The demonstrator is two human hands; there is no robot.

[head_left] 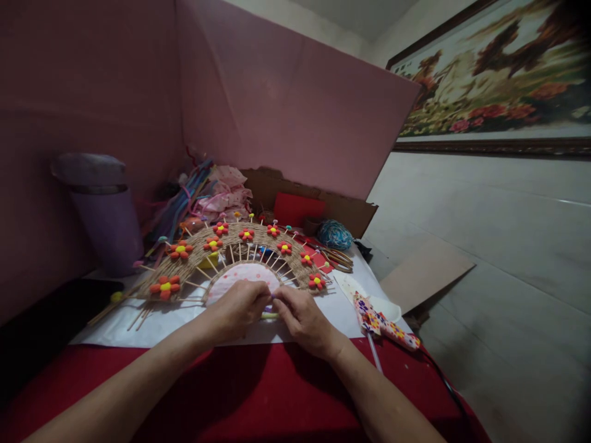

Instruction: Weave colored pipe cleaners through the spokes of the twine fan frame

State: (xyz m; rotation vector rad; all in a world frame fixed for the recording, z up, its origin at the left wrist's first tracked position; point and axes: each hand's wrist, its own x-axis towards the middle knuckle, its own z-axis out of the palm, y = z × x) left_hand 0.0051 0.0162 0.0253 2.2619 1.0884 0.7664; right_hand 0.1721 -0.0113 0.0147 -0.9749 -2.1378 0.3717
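Note:
A fan-shaped woven craft (231,252) of jute twine and wooden sticks lies on white paper (138,326). Red and yellow flowers dot its arc, and a pink half-disc (242,274) forms its centre. My left hand (237,307) and my right hand (302,317) meet at the fan's near edge. Both hands are pinched around a thin greenish stick (268,315), whose tip shows a small purple bit.
A patterned glue gun (383,323) lies to the right, its cord trailing off the red tablecloth (258,394). A purple lidded cup (104,209) stands at left. Behind are pipe cleaners, pink cloth, a cardboard box (341,212), a blue twine ball (335,234) and scissors.

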